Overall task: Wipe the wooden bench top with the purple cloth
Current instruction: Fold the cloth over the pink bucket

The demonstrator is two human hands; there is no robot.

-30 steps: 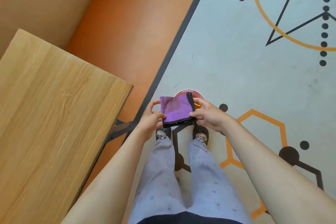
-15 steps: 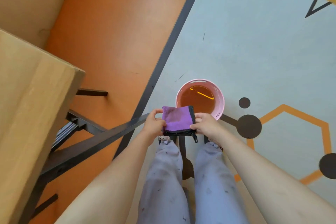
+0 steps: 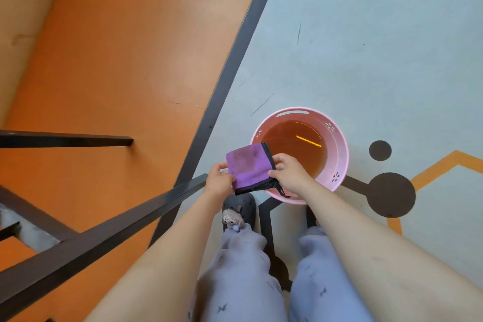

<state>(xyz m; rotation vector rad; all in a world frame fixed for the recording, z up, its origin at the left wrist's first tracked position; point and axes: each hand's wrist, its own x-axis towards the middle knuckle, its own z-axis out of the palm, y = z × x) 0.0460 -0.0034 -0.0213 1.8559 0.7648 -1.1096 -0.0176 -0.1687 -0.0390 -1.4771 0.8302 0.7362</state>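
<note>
Hands are still holding the purple cloth [image 3: 248,166] stretched between them, above the person's feet. The left hand [image 3: 219,181] is pinching the cloth's left edge, its grip closed with thumb and fingers curled onto the fabric. The right hand [image 3: 288,172] is doing the same at the black-bound right edge, its grip also closed on the cloth. The cloth is staying folded into a small square, purple face up. Its far right corner is now overlapping the near-left rim of the pink bucket [image 3: 339,149], where half a second ago it was sitting just short of that rim.

The view is tipping further down and to the right. The wooden table top, which was filling the left edge a moment ago, is no longer showing. Only the table's dark metal frame [image 3: 104,227] is running across the lower left. The bucket is showing larger and more fully, standing on the grey-blue part of the floor [image 3: 366,34], near the black stripe [image 3: 235,60] that borders the orange part. Brownish liquid is lying inside it. A dark slipper [image 3: 239,208] is showing under the cloth's near edge, with lilac trousers [image 3: 235,269] below it.
</note>
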